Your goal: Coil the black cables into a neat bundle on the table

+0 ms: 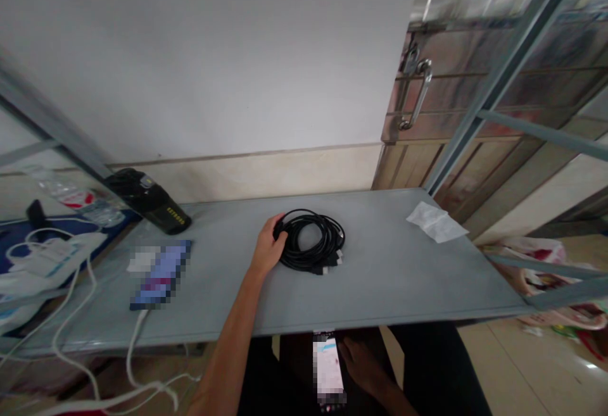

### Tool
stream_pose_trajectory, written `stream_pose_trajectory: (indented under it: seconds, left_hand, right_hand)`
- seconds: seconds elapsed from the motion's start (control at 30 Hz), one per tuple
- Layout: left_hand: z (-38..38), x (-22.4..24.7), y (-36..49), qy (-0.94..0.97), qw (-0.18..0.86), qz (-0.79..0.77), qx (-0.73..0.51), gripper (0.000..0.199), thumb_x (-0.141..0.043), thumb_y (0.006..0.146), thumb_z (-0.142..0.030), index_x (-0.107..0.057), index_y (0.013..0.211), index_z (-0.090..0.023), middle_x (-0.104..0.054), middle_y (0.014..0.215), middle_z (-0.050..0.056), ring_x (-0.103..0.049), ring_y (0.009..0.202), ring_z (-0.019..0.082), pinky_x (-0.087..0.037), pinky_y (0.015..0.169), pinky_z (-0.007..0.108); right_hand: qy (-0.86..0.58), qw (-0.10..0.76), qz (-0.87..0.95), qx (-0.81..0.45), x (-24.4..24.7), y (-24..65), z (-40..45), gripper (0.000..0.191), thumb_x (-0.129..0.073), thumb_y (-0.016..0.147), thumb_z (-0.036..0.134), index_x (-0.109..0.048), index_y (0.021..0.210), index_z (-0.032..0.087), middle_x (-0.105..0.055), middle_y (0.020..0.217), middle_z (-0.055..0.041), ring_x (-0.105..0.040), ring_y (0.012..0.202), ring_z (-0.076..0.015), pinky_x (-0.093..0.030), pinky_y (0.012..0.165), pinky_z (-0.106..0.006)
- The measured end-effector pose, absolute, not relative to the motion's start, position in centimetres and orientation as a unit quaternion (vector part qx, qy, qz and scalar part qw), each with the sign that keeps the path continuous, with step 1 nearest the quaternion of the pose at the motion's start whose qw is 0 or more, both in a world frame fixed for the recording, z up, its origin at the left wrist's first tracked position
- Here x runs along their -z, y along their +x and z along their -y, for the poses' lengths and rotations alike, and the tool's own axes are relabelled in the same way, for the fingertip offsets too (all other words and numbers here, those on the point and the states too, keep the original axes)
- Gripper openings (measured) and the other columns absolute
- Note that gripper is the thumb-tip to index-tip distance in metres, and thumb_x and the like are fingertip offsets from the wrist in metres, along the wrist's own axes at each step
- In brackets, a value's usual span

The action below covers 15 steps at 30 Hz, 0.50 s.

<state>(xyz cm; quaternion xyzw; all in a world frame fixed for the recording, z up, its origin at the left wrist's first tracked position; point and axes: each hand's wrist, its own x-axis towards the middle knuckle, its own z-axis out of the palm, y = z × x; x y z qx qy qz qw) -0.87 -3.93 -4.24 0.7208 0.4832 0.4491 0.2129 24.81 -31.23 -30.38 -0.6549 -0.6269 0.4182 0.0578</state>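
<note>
A coil of black cable (pixel 316 261) with several pale plug ends lies on the grey tabletop (pixel 380 283). My left hand (pixel 270 245) is closed on the left side of the coil, thumb on top and fingers at its outer edge. Below the table's front edge, a phone with a lit, blurred screen (pixel 329 368) rests at my lap. Just right of that phone is my right hand (pixel 363 362), in shade, with its fingers loosely extended toward the phone and nothing visible in them.
At the left stand a black bottle-like object (pixel 154 204), a clear bottle (pixel 78 197), a second phone (pixel 164 273) and white cables (pixel 71 334). Crumpled white paper (pixel 436 221) lies at the right. Grey metal posts (pixel 503 68) rise at the table's ends.
</note>
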Motion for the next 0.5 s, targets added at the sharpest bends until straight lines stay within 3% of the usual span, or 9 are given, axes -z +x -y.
stream_pose_trajectory:
  seconds: [0.3,0.4,0.5]
  left_hand:
    - [4.5,4.0,-0.2,0.754,0.215,-0.457,-0.42,0.055,-0.06,0.096,-0.022,-0.065,0.151,-0.023,-0.072,0.15,0.014,-0.067,0.143,0.033,-0.046,0.131,0.06]
    - [5.1,3.7,0.2,0.781,0.228,-0.426,-0.396,0.055,-0.066,0.097,-0.029,-0.066,0.152,-0.024,-0.074,0.151,0.014,-0.07,0.141,0.034,-0.05,0.129,0.059]
    - [5.6,3.3,0.5,0.78,0.255,-0.42,-0.387,0.047,-0.067,0.104,-0.04,-0.07,0.148,-0.026,-0.077,0.148,0.013,-0.075,0.136,0.034,-0.055,0.125,0.056]
  right_hand:
    - [-0.63,0.065,0.645,-0.428,28.9,25.6,31.7,0.03,-0.05,0.116,0.041,-0.073,0.111,0.022,-0.083,0.118,-0.012,-0.077,0.112,-0.0276,-0.047,0.089,-0.034]
    - [-0.621,0.062,0.648,-0.436,28.3,25.8,31.8,0.025,-0.07,0.104,0.047,-0.073,0.107,0.022,-0.083,0.11,-0.007,-0.075,0.102,-0.0245,-0.045,0.081,-0.031]
    - [-0.615,0.054,0.652,-0.441,28.1,26.0,31.8,0.033,-0.083,0.091,0.05,-0.074,0.107,0.023,-0.083,0.107,-0.0043,-0.074,0.097,-0.0238,-0.043,0.075,-0.03]
